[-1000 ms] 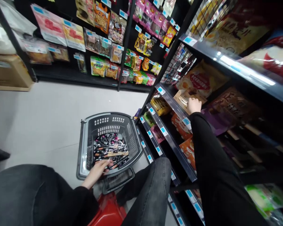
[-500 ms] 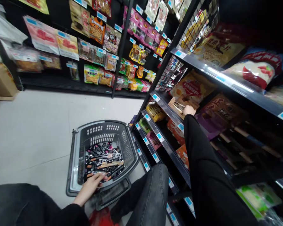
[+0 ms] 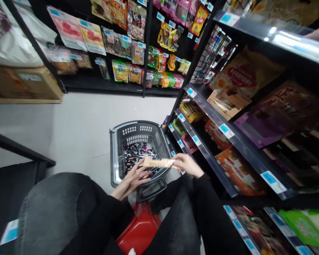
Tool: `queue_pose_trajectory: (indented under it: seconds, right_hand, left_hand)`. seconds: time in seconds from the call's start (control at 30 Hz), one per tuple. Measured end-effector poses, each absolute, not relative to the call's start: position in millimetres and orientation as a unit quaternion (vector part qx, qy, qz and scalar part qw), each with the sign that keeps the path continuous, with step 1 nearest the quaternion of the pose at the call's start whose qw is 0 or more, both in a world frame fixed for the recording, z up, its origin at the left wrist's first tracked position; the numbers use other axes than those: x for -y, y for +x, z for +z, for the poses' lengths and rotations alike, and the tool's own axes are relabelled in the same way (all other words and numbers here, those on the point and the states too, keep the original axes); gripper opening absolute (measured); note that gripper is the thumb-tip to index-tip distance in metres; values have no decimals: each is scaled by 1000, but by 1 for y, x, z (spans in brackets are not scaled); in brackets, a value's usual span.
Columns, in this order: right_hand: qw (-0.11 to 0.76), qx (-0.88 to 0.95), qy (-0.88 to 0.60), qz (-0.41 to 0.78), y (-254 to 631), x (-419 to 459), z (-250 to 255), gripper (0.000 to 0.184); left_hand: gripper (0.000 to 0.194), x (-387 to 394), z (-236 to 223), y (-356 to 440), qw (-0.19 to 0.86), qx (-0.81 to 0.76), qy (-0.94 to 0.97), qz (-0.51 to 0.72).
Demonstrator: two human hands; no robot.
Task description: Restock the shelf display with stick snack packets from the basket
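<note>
My right hand (image 3: 187, 165) grips one end of a long, narrow tan snack packet (image 3: 159, 162) over the basket. My left hand (image 3: 134, 179) is at the packet's other end with its fingers stretched out; motion blur hides whether they touch it. Below both hands the grey shopping basket (image 3: 114, 156) stands on the floor, holding many small dark slim packets (image 3: 138, 148). On the shelf to the right sits an open cardboard display box (image 3: 225, 102) with slim packets in it.
A red plastic stool (image 3: 142, 230) is between my legs. Shelves of bagged snacks (image 3: 241, 170) rise close on the right, with a metal shelf edge (image 3: 244, 156). Hanging snack bags (image 3: 69, 28) line the back, and a cardboard box (image 3: 23, 83) lies at left.
My right hand has come away from the display box and down over the basket with a tan packet. My left hand has lifted from the basket's contents to the packet's end. The view has shifted.
</note>
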State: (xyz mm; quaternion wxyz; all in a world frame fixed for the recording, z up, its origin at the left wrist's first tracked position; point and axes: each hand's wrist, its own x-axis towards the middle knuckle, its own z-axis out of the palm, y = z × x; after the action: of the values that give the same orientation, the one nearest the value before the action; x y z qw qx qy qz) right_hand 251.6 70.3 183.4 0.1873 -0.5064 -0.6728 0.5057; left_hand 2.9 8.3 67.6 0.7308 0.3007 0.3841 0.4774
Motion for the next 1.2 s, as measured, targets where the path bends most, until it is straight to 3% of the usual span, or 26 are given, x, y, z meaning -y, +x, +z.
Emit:
queue_pose_trajectory:
  seconds: [0.1,0.23,0.33,0.53,0.8,1.0,1.1,1.2]
  right_hand:
    - [162,596,-494,612,233,-38,117,25]
    - [293,564,-493,594,247,-19,85,28]
    - [329,545,-494,592,265,-19,78,29]
    - [338,513,-500,610,271,-20,77,33]
    - [339,480,-506,631,258,-21,72,38]
    - [347,502,-531,588,251,-27,64,37]
    - [350,508,-532,579,252,-28,62,38]
    - [341,523,-537,567,252,-26,60,33]
  left_hand:
    - [67,-4,70,2,739,-411,329,420]
    - [44,0,63,5,676,-492,398,378]
    - [45,2,58,10,643,-496,454,369]
    - [44,4,51,15,675,-492,386,391]
    - [42,2,42,16,638,-526,356,435]
    - [41,-1,40,18,632,-535,332,451]
    - [41,-1,43,16,647,-523,372,412]
    - [38,3,46,16,590,-536,513,318]
